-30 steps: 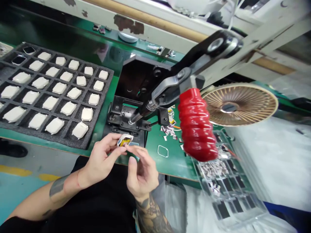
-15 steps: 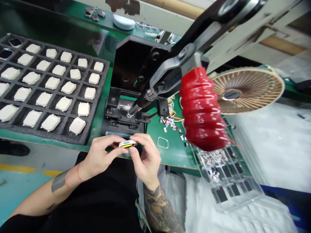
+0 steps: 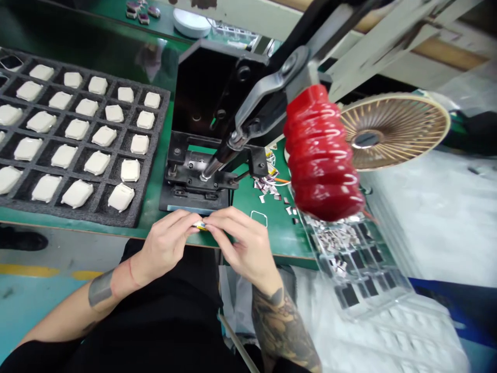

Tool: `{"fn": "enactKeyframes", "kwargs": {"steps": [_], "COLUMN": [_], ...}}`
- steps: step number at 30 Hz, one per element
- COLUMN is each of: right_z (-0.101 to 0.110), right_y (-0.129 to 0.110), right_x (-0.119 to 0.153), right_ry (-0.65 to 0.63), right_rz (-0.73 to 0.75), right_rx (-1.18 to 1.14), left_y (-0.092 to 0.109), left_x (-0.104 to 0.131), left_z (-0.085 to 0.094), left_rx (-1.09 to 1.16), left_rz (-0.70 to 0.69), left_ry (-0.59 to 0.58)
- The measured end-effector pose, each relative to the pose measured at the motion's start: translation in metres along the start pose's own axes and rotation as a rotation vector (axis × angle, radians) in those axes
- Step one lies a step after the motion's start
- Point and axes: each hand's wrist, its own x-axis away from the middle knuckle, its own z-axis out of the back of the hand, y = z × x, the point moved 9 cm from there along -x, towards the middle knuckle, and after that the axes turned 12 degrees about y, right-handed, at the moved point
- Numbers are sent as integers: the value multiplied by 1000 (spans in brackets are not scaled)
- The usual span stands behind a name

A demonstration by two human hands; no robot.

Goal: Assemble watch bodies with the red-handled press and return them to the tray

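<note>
A small white watch case (image 3: 201,226) with a yellow part showing is held between my hands at the green table's front edge. My left hand (image 3: 167,239) pinches its left end. At its right end, the thumb and fingers of my right hand (image 3: 243,243) are closed on it. Fingers cover most of the case. Just beyond my hands stands a black press (image 3: 202,181) with a red ribbed handle (image 3: 322,155). To the left, a dark foam tray (image 3: 130,217) holds several white watch cases (image 3: 77,194) in its compartments.
A thin white frame (image 3: 259,218) and scattered small parts (image 3: 272,186) lie right of the press. Farther right are a clear compartment box (image 3: 359,269) and a round fan (image 3: 396,132). A white round object (image 3: 191,23) sits at the back.
The watch case is now more covered by my fingers. My right hand has turned over it and its forearm has shifted right. The whole view has shifted slightly.
</note>
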Motion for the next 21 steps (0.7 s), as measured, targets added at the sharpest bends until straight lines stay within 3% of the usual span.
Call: {"fn": "enactKeyframes", "kwargs": {"steps": [3, 7, 12, 21], "right_z": [1, -1, -4, 1], "right_y": [-10, -19, -16, -4], "right_x": [-4, -5, -2, 2], "right_ry": [-141, -221, -223, -165], "right_rz": [152, 298, 325, 284], "right_rx": [226, 391, 401, 224], "left_y": [3, 6, 9, 11], "left_x": [3, 4, 6, 8], "left_z": [-5, -8, -9, -12], "left_rx": [-39, -57, -103, -171], "left_rz": [-31, -70, -131, -162], "left_ry": [-10, -24, -23, -8]}}
